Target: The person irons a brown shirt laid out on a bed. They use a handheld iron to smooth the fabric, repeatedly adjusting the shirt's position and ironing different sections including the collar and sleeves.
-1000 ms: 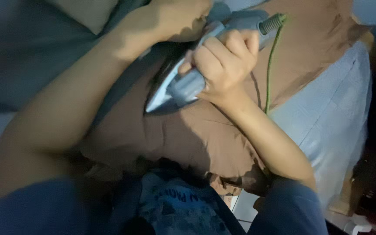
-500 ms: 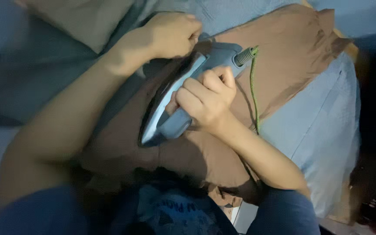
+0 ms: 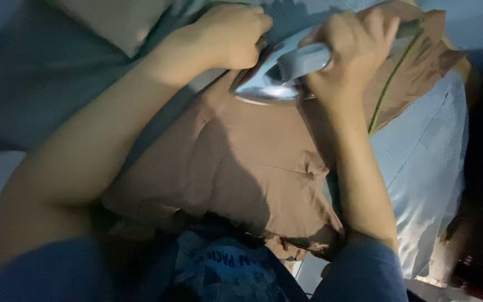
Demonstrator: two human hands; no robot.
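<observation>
While your right hand point(image 3: 359, 47) grips the iron point(image 3: 278, 75), it has slid to the far end of the brown cloth point(image 3: 252, 168) | left hand point(image 3: 227, 36) fisted, pinning cloth just beside | near part looks pressed.

Brown garment point(image 3: 252, 168), blue-grey iron point(image 3: 278, 75) — green cord point(image 3: 389, 84)
</observation>
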